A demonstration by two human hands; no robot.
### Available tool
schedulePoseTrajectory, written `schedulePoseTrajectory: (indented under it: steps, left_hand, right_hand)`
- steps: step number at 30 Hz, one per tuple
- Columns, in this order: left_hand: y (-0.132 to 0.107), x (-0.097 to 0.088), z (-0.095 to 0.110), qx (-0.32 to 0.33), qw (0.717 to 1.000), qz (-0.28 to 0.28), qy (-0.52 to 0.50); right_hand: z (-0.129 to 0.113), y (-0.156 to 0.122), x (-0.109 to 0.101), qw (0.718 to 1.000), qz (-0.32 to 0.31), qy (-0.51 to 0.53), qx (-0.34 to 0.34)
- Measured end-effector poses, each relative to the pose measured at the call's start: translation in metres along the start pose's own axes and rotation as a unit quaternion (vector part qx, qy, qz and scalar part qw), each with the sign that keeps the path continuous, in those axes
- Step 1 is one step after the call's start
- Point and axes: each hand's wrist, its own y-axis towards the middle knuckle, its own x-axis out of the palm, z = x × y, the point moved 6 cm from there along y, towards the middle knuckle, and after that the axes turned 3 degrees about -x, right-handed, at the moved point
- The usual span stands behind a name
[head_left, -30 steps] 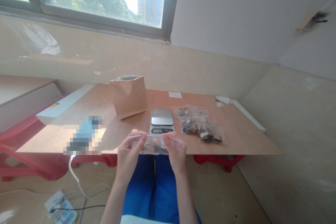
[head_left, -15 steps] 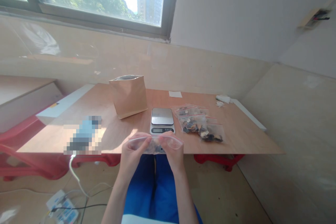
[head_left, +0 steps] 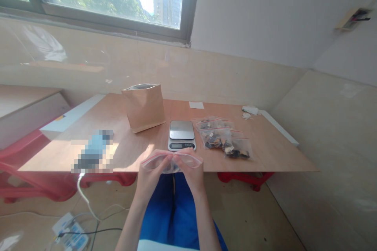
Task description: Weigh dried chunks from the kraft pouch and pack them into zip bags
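Observation:
A clear zip bag (head_left: 172, 168) with a red strip along its mouth is pinched between both hands at the table's front edge. My left hand (head_left: 149, 170) grips its left side, thumb near the middle of the rim. On the other side, my right hand (head_left: 193, 170) holds it the same way, and the two thumbs nearly meet. Small dark contents show faintly inside the bag. Just beyond the hands sits a kitchen scale (head_left: 182, 130) with a bare steel plate. Several filled zip bags (head_left: 218, 137) lie piled to its right, holding dark and tan pieces.
A brown paper pouch (head_left: 144, 108) stands upright with its top open, behind and left of the scale. A blurred-out phone-like object (head_left: 94, 151) with a white cable lies at left. White paper (head_left: 196, 105) rests near the wall. A power strip (head_left: 70, 231) is on the floor.
Both thumbs have drawn closer together at the middle of the bag's rim. The bag's mouth now bows more evenly to both sides. Other things stay put.

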Motion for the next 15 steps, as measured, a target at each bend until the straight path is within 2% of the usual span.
schedulePoseTrajectory:
  steps: [3, 7, 12, 15]
  left_hand:
    - [-0.001, 0.0, -0.002, -0.001, 1.0, 0.014, -0.008]
    - [-0.001, -0.001, -0.008, -0.009, 0.999, 0.03, -0.015]
    - [-0.001, -0.003, -0.015, 0.004, 0.998, 0.067, -0.006]
    - [-0.001, -0.001, -0.019, -0.012, 0.997, 0.072, -0.015]
  right_hand:
    - [0.005, -0.001, 0.003, 0.999, -0.003, 0.029, 0.03]
    - [0.01, -0.004, 0.007, 0.996, 0.025, 0.058, 0.059]
    - [0.017, -0.014, 0.012, 0.995, 0.084, 0.017, 0.049]
    - [0.026, -0.019, 0.013, 0.992, 0.116, 0.003, 0.051]
